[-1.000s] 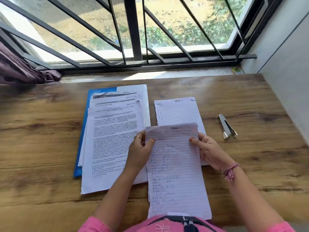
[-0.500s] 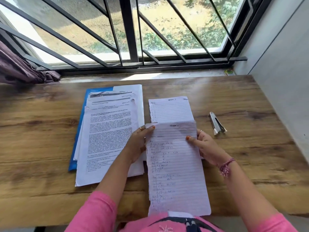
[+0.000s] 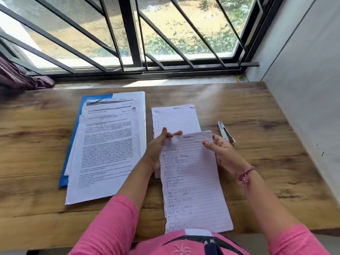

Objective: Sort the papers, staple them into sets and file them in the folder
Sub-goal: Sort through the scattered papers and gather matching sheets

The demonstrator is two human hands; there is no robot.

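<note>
Lying under the printed papers (image 3: 104,153), the blue folder (image 3: 73,144) stays closed.

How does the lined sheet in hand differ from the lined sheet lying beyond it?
The held lined sheet is covered with handwriting and pinched by both hands; the far lined sheet lies flat on the wooden desk, mostly blank, partly overlapped. Both are ruled, with a heading at the top.
</note>
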